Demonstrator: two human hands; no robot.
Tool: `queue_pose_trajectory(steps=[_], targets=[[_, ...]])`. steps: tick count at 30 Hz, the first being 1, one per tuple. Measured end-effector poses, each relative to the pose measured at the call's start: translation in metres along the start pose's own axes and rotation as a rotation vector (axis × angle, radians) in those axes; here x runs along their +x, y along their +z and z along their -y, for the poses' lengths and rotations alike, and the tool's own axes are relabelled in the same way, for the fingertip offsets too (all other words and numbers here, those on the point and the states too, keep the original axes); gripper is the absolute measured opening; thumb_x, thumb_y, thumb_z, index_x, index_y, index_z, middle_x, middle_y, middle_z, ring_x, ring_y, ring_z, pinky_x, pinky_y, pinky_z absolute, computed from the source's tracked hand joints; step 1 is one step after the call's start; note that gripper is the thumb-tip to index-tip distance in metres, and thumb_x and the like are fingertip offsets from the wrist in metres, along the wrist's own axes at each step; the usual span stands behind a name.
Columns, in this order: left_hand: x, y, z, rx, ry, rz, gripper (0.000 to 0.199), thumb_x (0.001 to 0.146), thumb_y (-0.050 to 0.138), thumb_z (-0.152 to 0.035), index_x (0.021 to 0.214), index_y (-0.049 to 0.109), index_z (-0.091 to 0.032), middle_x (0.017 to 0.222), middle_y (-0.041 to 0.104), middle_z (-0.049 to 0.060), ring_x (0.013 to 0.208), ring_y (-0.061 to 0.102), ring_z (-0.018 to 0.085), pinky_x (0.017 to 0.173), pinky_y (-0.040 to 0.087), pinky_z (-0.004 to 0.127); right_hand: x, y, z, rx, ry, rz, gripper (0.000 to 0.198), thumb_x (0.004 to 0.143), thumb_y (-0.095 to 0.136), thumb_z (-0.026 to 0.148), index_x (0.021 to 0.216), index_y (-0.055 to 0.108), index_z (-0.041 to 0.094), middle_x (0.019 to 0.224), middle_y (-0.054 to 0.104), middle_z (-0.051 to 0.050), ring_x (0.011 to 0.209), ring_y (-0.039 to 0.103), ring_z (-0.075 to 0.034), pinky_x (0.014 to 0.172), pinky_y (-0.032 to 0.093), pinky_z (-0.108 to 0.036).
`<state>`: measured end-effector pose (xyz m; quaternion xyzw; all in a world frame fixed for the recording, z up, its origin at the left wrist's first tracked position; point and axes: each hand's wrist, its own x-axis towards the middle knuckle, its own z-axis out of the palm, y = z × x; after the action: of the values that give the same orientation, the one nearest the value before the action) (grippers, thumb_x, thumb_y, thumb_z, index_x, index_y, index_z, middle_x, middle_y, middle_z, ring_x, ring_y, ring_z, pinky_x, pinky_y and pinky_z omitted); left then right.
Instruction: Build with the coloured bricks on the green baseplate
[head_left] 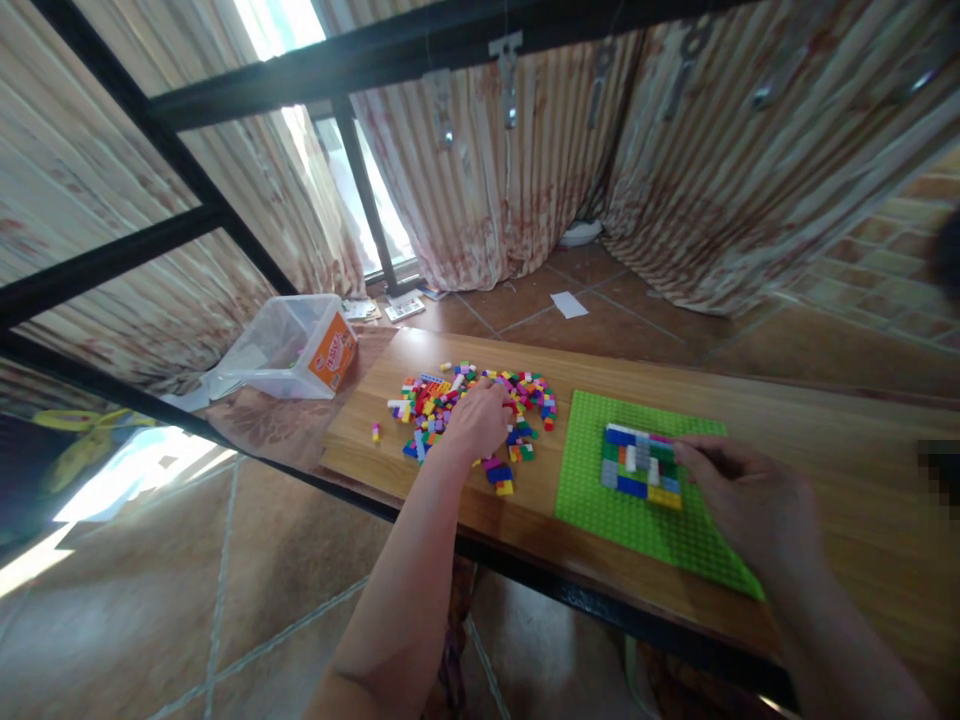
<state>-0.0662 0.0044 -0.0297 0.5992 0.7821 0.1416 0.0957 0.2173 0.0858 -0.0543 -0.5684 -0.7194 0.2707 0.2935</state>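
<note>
My left hand (480, 415) reaches down into a loose pile of small coloured toy bricks (424, 400). Its fingers curl over the pile and the tips are hidden, so any brick in them cannot be made out. A green studded baseplate (585, 480) lies to the right of the pile. On it stands a low, roughly rectangular brick build (630, 488) in blue, grey, white, green and yellow. With thumb and fingers pinched together, my right hand (750, 490) touches the build's upper right corner. Whether a loose brick is between those fingers is hidden.
The wooden table (847, 450) has a dark front edge. One small pink and yellow brick (376, 432) lies left of the pile. A clear plastic bin (292, 345) with an orange label stands on the floor past the table's left end. Dark metal bars (247, 95) cross above.
</note>
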Motion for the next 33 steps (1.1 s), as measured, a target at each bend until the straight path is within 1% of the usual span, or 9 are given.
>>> queue_pose_trajectory(steps=[2, 4, 8, 12, 16, 19, 25, 30, 33], targets=[[0.000, 0.001, -0.003, -0.095, 0.050, -0.048, 0.015, 0.090, 0.049, -0.019, 0.099, 0.061, -0.016, 0.104, 0.063, 0.009, 0.101, 0.060, 0.021, 0.093, 0.047, 0.035, 0.000, -0.001, 0.001, -0.001, 0.003, 0.004, 0.033, 0.079, 0.059, 0.048, 0.089, 0.076, 0.021, 0.087, 0.076, -0.006, 0.083, 0.070, -0.026, 0.071, 0.050, -0.033], [0.001, 0.003, -0.010, -0.194, 0.134, -0.053, 0.016, 0.091, 0.048, -0.019, 0.100, 0.061, -0.017, 0.103, 0.065, 0.007, 0.098, 0.060, 0.020, 0.091, 0.047, 0.033, 0.000, -0.001, 0.002, 0.012, -0.006, 0.008, 0.034, 0.079, 0.059, 0.049, 0.089, 0.076, 0.021, 0.087, 0.076, -0.006, 0.083, 0.070, -0.025, 0.071, 0.051, -0.033], [0.001, 0.016, -0.037, -0.303, 0.285, 0.056, 0.016, 0.091, 0.048, -0.017, 0.097, 0.063, -0.017, 0.099, 0.066, 0.005, 0.091, 0.061, 0.017, 0.087, 0.048, 0.030, -0.001, -0.001, 0.003, 0.040, -0.032, -0.010, 0.030, 0.079, 0.059, 0.047, 0.086, 0.075, 0.022, 0.082, 0.075, -0.004, 0.077, 0.069, -0.022, 0.068, 0.051, -0.031], [0.002, 0.035, -0.066, -0.308, 0.364, 0.088, 0.017, 0.093, 0.048, -0.019, 0.097, 0.065, -0.017, 0.099, 0.065, 0.006, 0.099, 0.060, 0.019, 0.091, 0.048, 0.032, -0.001, 0.000, 0.003, 0.051, -0.038, -0.008, 0.029, 0.079, 0.059, 0.046, 0.086, 0.074, 0.023, 0.079, 0.074, -0.002, 0.074, 0.068, -0.020, 0.067, 0.051, -0.030], [0.005, 0.049, -0.081, -0.277, 0.377, 0.069, 0.022, 0.096, 0.045, -0.021, 0.102, 0.065, -0.014, 0.103, 0.064, 0.008, 0.101, 0.059, 0.020, 0.093, 0.048, 0.032, 0.000, -0.002, 0.003, 0.063, -0.050, 0.003, 0.028, 0.078, 0.059, 0.046, 0.083, 0.074, 0.023, 0.079, 0.074, -0.002, 0.073, 0.068, -0.020, 0.067, 0.051, -0.030], [0.006, 0.053, -0.086, -0.264, 0.394, 0.075, 0.023, 0.095, 0.046, -0.019, 0.099, 0.067, -0.014, 0.098, 0.064, 0.008, 0.099, 0.059, 0.019, 0.093, 0.047, 0.031, 0.000, -0.003, 0.003, 0.056, -0.047, 0.000, 0.028, 0.077, 0.059, 0.046, 0.082, 0.074, 0.022, 0.079, 0.074, -0.003, 0.073, 0.068, -0.020, 0.066, 0.051, -0.030], [0.007, 0.055, -0.089, -0.273, 0.371, 0.054, 0.020, 0.091, 0.050, -0.016, 0.093, 0.070, -0.015, 0.088, 0.065, 0.006, 0.094, 0.060, 0.020, 0.088, 0.049, 0.031, 0.000, -0.001, 0.000, 0.053, -0.046, 0.009, 0.028, 0.079, 0.059, 0.045, 0.086, 0.074, 0.022, 0.082, 0.075, -0.003, 0.076, 0.069, -0.020, 0.069, 0.050, -0.030], [0.006, 0.055, -0.089, -0.268, 0.354, 0.039, 0.019, 0.090, 0.051, -0.018, 0.095, 0.069, -0.015, 0.090, 0.064, 0.006, 0.091, 0.060, 0.020, 0.086, 0.049, 0.031, 0.000, 0.002, -0.003, 0.029, -0.048, 0.070, 0.032, 0.082, 0.057, 0.047, 0.094, 0.074, 0.023, 0.086, 0.076, -0.003, 0.078, 0.069, -0.021, 0.070, 0.049, -0.032], [0.006, 0.053, -0.088, -0.254, 0.351, 0.049, 0.016, 0.088, 0.052, -0.016, 0.094, 0.067, -0.015, 0.092, 0.063, 0.006, 0.091, 0.060, 0.019, 0.087, 0.049, 0.030, -0.001, 0.003, -0.001, -0.002, -0.048, 0.096, 0.031, 0.083, 0.056, 0.046, 0.094, 0.075, 0.023, 0.087, 0.076, -0.002, 0.078, 0.069, -0.021, 0.070, 0.048, -0.031]])
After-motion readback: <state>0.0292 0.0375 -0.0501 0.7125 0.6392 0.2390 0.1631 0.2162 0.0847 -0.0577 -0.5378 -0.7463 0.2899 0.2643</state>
